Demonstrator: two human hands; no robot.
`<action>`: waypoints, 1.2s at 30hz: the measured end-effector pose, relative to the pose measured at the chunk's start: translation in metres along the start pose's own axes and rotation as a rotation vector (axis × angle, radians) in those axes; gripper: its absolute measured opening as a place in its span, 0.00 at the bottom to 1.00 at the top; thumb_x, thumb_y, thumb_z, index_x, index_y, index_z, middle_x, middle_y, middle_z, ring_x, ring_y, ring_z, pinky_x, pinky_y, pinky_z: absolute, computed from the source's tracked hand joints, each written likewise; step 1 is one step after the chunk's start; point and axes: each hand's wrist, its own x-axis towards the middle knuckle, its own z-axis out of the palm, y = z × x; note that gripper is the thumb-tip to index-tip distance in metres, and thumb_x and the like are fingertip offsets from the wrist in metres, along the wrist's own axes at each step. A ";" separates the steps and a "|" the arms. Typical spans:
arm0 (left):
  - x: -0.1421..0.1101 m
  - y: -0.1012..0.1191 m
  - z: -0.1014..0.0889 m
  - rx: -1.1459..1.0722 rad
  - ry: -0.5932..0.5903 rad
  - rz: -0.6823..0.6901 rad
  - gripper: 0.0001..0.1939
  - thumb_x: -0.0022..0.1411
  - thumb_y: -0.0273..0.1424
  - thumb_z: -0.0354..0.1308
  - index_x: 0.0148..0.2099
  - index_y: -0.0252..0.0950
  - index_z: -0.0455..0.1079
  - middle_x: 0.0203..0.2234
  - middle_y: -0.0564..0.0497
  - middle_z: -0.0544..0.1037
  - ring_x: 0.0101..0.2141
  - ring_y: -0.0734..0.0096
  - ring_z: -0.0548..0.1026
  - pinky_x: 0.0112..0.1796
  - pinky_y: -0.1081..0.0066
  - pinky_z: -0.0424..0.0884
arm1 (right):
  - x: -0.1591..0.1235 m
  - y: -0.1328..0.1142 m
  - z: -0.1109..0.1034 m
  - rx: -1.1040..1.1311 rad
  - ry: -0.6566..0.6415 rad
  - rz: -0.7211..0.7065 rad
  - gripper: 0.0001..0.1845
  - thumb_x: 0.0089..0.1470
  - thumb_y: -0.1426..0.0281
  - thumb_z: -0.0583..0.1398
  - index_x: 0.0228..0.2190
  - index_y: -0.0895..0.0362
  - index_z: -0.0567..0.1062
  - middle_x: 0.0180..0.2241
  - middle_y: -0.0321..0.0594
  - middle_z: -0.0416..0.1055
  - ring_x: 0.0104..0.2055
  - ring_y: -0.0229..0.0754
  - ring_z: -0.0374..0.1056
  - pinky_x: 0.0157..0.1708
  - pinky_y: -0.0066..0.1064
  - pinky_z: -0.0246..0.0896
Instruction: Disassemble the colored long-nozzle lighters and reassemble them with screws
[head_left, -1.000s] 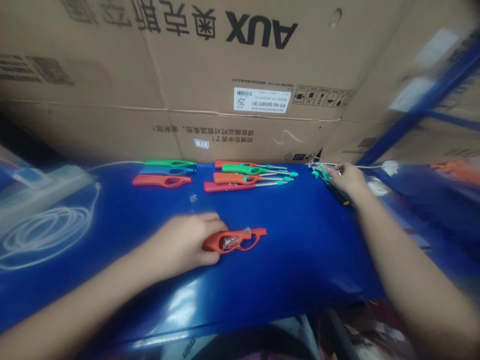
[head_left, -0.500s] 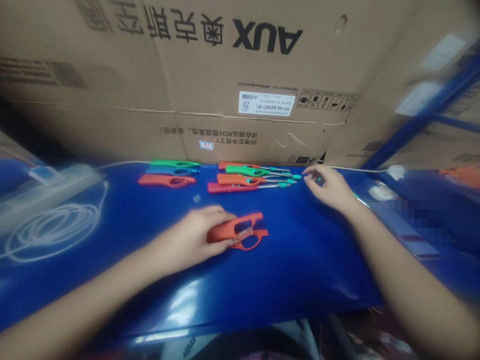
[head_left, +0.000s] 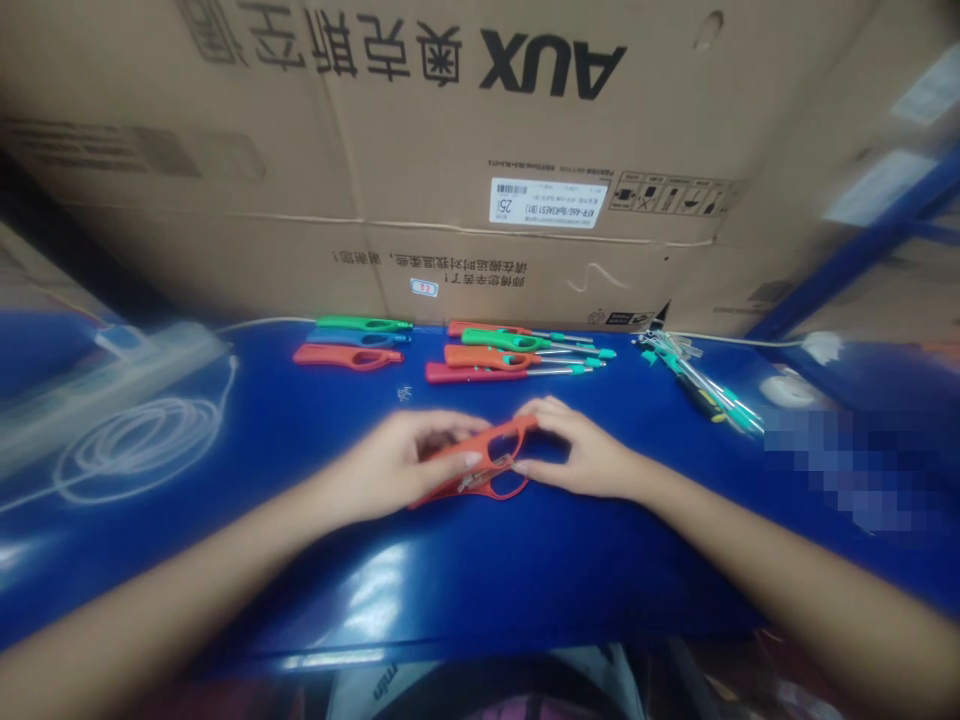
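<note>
the blue table (head_left: 637,560) has a glossy top that catches pale light near its front edge, and a large cardboard box (head_left: 420,150) stands like a wall behind the far edge, its black print upside down. a blue frame bar (head_left: 832,255) slants up at the right. toward the left edge sit a white power strip (head_left: 142,375) and a white coiled cable (head_left: 142,450), both blurred. along the far edge lie three handles (head_left: 346,357), green, blue and red, then four lighters (head_left: 476,374) with slim metal tubes and teal tips. near the far right corner rests a bundle of metal tubes (head_left: 701,378), a black and yellow tool (head_left: 699,402) beside it. small metal bits (head_left: 405,394) lie just beyond the hands. the orange handle shell (head_left: 486,446) is at the middle of the table, toward the front; its two halves stand parted, each ending in an open loop, with something clear between them. the left hand (head_left: 409,460) has its grip pinching the shell's rear between thumb and fingers. the right hand (head_left: 585,455) reaches the loop end with thumb and fingers bent; whether that grip is pinching, i cannot tell.
</note>
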 end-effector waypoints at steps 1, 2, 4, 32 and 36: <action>0.001 0.000 0.001 -0.051 -0.013 -0.034 0.23 0.66 0.40 0.59 0.59 0.34 0.71 0.44 0.43 0.83 0.39 0.60 0.82 0.41 0.63 0.78 | 0.000 0.000 0.003 0.007 0.017 0.032 0.15 0.55 0.64 0.68 0.44 0.55 0.76 0.44 0.42 0.73 0.48 0.45 0.67 0.52 0.43 0.62; 0.001 -0.001 0.001 -0.078 -0.015 -0.050 0.24 0.66 0.40 0.60 0.59 0.34 0.71 0.45 0.43 0.83 0.41 0.59 0.82 0.42 0.62 0.78 | 0.000 0.000 0.004 0.008 0.029 0.062 0.16 0.54 0.63 0.69 0.43 0.55 0.77 0.44 0.42 0.74 0.48 0.45 0.67 0.53 0.43 0.61; 0.003 -0.004 0.001 -0.081 -0.010 -0.063 0.23 0.65 0.39 0.60 0.59 0.34 0.71 0.48 0.43 0.82 0.44 0.58 0.81 0.46 0.60 0.77 | 0.000 0.001 0.007 -0.009 0.027 0.107 0.16 0.52 0.61 0.70 0.41 0.53 0.79 0.45 0.41 0.74 0.49 0.46 0.67 0.53 0.45 0.58; 0.003 -0.015 0.011 0.272 0.109 0.087 0.25 0.59 0.39 0.67 0.57 0.39 0.71 0.51 0.47 0.78 0.49 0.59 0.76 0.53 0.60 0.71 | 0.001 -0.002 -0.005 -0.171 -0.065 0.165 0.02 0.61 0.73 0.62 0.36 0.56 0.72 0.39 0.39 0.74 0.44 0.42 0.67 0.48 0.36 0.54; 0.002 -0.008 0.003 0.426 0.000 0.144 0.25 0.56 0.43 0.69 0.54 0.40 0.73 0.44 0.50 0.78 0.43 0.62 0.76 0.45 0.64 0.72 | -0.002 -0.003 -0.012 -0.267 -0.126 0.160 0.02 0.62 0.71 0.62 0.38 0.55 0.72 0.41 0.41 0.75 0.45 0.44 0.67 0.45 0.37 0.54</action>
